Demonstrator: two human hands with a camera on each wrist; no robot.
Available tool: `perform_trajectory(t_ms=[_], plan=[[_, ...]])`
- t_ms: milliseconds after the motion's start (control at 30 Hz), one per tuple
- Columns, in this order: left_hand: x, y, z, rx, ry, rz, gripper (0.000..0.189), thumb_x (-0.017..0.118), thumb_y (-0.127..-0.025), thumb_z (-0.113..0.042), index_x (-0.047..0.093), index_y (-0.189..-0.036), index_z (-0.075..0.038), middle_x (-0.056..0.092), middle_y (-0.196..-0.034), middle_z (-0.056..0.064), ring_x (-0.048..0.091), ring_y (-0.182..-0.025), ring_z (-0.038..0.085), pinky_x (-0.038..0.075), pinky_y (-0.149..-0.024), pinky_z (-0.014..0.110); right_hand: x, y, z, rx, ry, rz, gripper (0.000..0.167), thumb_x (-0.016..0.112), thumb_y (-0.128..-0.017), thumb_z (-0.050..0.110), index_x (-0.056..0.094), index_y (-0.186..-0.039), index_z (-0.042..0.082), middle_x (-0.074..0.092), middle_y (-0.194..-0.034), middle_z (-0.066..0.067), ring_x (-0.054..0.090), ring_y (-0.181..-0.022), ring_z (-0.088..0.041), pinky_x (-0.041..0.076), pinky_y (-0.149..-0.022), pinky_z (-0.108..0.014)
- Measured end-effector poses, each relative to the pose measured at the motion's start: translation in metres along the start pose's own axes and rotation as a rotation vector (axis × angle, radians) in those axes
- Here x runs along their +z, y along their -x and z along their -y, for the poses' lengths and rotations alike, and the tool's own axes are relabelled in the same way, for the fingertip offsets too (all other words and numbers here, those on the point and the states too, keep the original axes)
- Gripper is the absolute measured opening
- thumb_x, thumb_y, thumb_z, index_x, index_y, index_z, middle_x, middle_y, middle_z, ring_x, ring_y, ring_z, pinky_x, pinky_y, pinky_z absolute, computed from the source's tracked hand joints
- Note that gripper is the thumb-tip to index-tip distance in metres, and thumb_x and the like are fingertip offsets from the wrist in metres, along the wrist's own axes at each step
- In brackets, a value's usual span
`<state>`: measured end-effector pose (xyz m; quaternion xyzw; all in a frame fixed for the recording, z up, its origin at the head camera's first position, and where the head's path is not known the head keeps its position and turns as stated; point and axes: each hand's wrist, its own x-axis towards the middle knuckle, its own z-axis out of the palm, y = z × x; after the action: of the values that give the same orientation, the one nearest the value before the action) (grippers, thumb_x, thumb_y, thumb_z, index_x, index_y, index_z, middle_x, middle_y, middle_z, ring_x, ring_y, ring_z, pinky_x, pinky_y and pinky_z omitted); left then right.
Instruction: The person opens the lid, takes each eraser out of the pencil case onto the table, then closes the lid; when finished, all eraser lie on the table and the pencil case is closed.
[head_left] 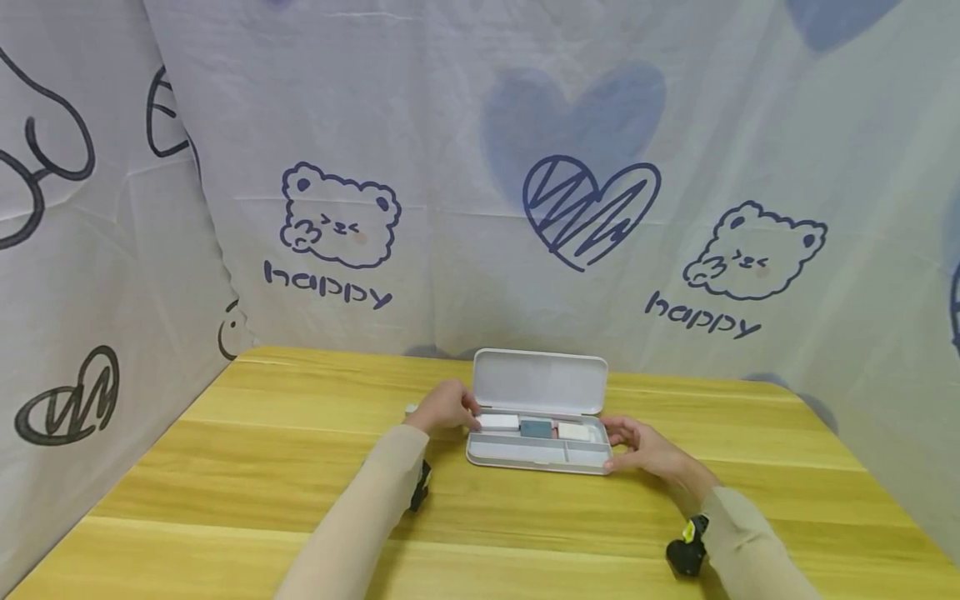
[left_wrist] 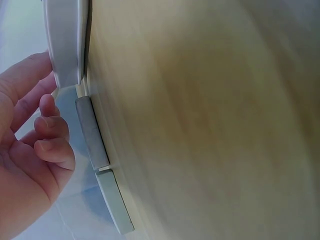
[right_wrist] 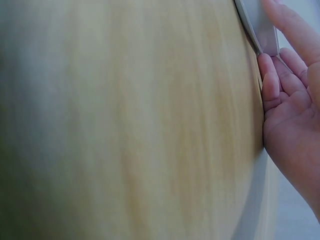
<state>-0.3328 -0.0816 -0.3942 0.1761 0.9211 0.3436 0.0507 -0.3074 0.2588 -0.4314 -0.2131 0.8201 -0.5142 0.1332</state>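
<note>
A white pencil case [head_left: 517,454] lies on the table with its lid [head_left: 540,381] raised at the back. In its rear compartment sit a long white block [head_left: 498,422], a blue-grey block [head_left: 536,429] and a short white block [head_left: 573,432], which look like erasers. My left hand [head_left: 444,406] holds the left end of the case; in the left wrist view its outer fingers [left_wrist: 56,150] are curled. At the opposite end, my right hand [head_left: 647,450] grips the case between thumb and fingers.
Beside the left hand, a grey block [left_wrist: 92,132] and a pale block [left_wrist: 115,200] stand on the wooden table [head_left: 480,533]. A printed curtain [head_left: 450,167] hangs right behind the table's back edge. Each wrist wears a black camera.
</note>
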Motion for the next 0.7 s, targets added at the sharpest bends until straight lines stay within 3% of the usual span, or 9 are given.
perform_trajectory(t_ms=[700], plan=[[0.0057, -0.0055, -0.005, 0.009, -0.156, -0.005, 0.016, 0.079, -0.065, -0.009, 0.063, -0.071, -0.006, 0.054, -0.067, 0.0, 0.046, -0.063, 0.015, 0.04, -0.058, 0.026, 0.0009, 0.0027, 0.0051, 0.002, 0.009, 0.0, 0.07, 0.073, -0.074, 0.009, 0.033, -0.127, -0.013, 0.049, -0.117, -0.024, 0.045, -0.097, -0.025, 0.038, -0.072, -0.024]])
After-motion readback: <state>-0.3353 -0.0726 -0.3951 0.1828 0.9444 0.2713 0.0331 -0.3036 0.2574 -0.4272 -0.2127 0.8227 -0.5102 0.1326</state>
